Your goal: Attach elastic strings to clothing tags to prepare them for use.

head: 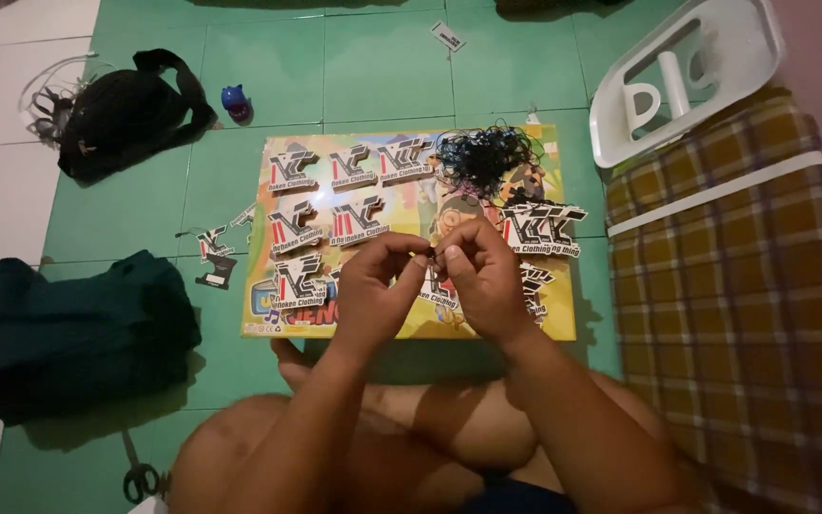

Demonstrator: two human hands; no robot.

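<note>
My left hand [376, 290] and my right hand [483, 278] meet fingertip to fingertip above a colourful flat board [411, 195] on the floor. Between the fingertips is pinched a thin black string [430, 251], partly hidden by the fingers. A printed paper tag [440, 295] shows just below and behind the hands; whether it hangs from the string is unclear. Several black, white and red tags [354, 221] lie in rows on the board. A tangle of black strings [485, 155] sits at the board's upper right.
A dark green cloth [68, 328] lies at left, a black bag [126, 114] at upper left. Loose tags [213, 255] rest on the green floor. Scissors [139, 476] lie near my knee. A white plastic tray [696, 71] and a plaid cloth [744, 286] are at right.
</note>
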